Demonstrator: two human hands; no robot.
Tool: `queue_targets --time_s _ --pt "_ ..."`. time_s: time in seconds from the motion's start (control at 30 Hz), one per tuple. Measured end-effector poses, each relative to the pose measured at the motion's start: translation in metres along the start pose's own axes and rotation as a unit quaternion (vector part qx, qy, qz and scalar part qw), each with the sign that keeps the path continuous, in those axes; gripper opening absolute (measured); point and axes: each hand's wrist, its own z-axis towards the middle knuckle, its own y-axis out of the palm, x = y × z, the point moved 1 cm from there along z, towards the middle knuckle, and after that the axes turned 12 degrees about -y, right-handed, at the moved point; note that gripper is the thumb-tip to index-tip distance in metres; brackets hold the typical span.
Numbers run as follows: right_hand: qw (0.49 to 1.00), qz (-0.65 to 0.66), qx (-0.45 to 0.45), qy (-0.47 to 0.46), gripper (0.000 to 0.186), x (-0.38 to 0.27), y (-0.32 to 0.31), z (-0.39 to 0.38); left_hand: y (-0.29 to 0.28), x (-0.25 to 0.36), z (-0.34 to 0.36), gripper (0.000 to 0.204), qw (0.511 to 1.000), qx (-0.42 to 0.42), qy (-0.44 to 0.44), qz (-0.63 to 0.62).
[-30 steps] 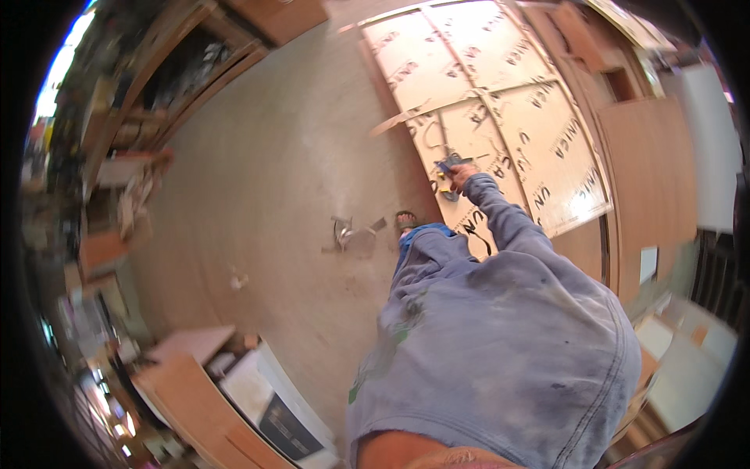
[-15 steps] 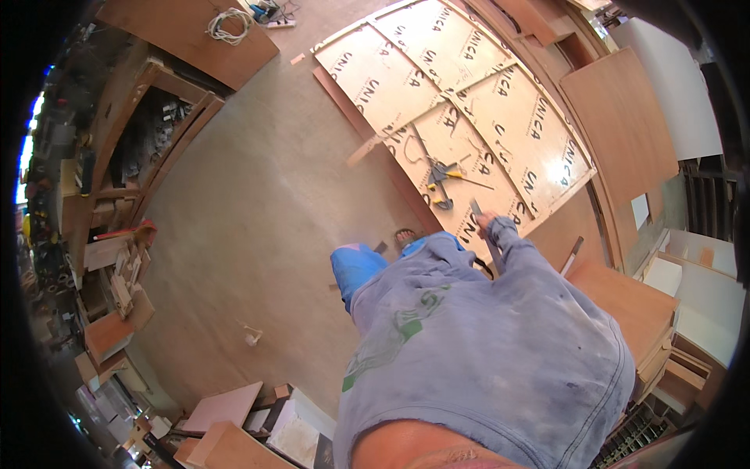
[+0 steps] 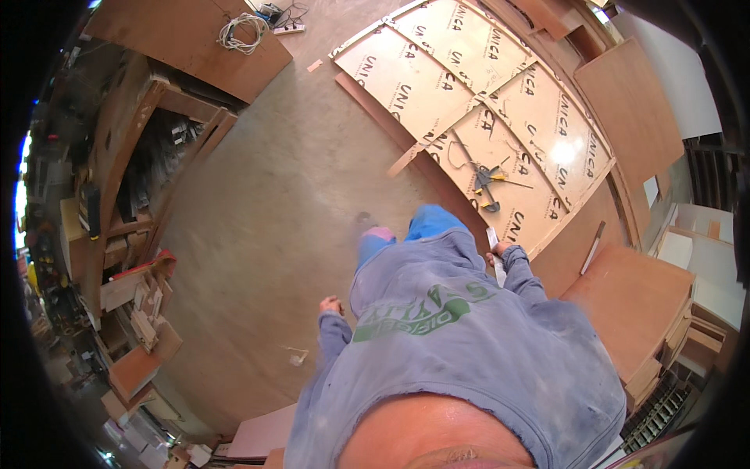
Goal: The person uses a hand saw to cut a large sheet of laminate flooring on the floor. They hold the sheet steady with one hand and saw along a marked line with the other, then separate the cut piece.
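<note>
My right hand (image 3: 500, 252) is closed around a narrow, flat, pale strip (image 3: 491, 236), which juts out ahead of the fingers and behind them. It is beside the near corner of a large printed panel (image 3: 426, 59) with thin wooden battens across it. On that panel lies a black-and-yellow bar clamp (image 3: 486, 178). My left hand (image 3: 331, 304) hangs low at my left side over the floor, its fingers curled, with nothing visible in them.
Wooden shelving (image 3: 125, 164) with stored pieces runs along the left. A coiled white cable (image 3: 242, 34) rests on a brown board (image 3: 176, 31). To the right are a brown-topped bench (image 3: 637, 293) and a leaning brown panel (image 3: 629, 105). A small pale scrap (image 3: 297, 357) lies on the floor.
My left hand has come into view at my left side. The panel and clamp have shifted right in the picture; my right hand still grips the strip, now lower and closer to my body.
</note>
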Motion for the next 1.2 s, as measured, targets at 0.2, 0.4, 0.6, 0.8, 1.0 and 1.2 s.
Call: queue_targets --time_s 0.2,0.4,0.6,0.8,1.0,1.2 --pt "0.667 -0.57 -0.056 -0.476 0.022 0.051 0.079 0.049 -0.085 0.174 0.074 0.028 0.972 -0.04 0.113 0.204" --pt "0.922 -0.332 -0.066 -0.19 0.023 0.053 0.143 -0.004 -0.126 0.374 0.067 0.029 0.947 0.087 0.255 0.175" --pt "0.998 -0.013 0.061 0.013 0.022 0.028 0.143 -0.021 -0.077 0.503 0.036 0.031 0.908 0.032 0.35 0.229" --pt "0.969 0.174 0.169 -0.038 0.012 -0.067 0.145 -0.031 -0.076 0.56 0.06 0.037 0.816 0.05 0.373 0.439" --pt "0.989 0.133 0.04 -0.058 0.018 -0.137 0.173 -0.042 -0.123 0.64 0.088 0.035 0.876 -0.052 0.201 0.436" --pt "0.974 0.167 0.125 0.083 0.021 -0.16 0.337 -0.061 -0.22 0.727 0.156 0.035 0.882 -0.094 0.225 0.403"
